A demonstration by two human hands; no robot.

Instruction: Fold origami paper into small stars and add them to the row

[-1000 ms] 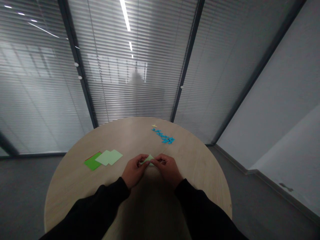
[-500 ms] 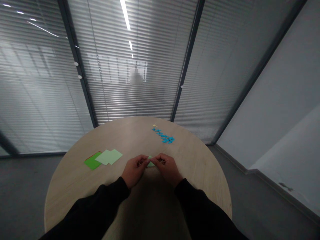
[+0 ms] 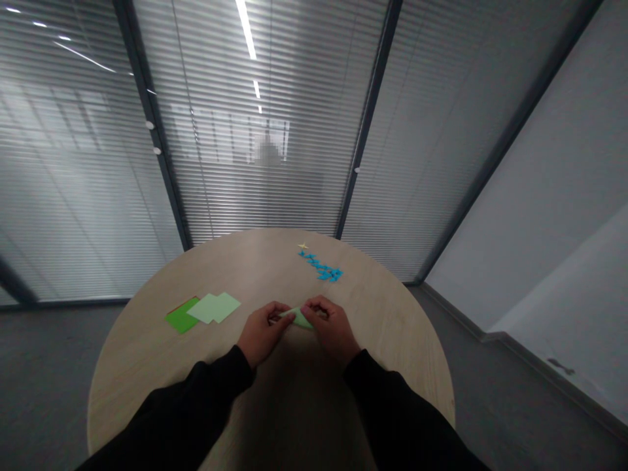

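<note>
A small folded piece of light green paper is held between my two hands, low over the near middle of the table. My left hand pinches its left end between thumb and fingers. My right hand grips the right side, fingers curled and thumb on top. Parts of the paper are hidden behind the fingers. To the left lie flat pale green paper sheets, overlapping a brighter green sheet that shows a thin reddish edge.
Several small blue folded paper pieces lie in a trail on the far right of the round wooden table. A yellow star-shaped piece sits at the trail's far end. Glass panels with blinds stand behind the table.
My hands have moved slightly apart, and more of the light green paper shows between them. The sheets and the blue pieces have stayed where they were.
</note>
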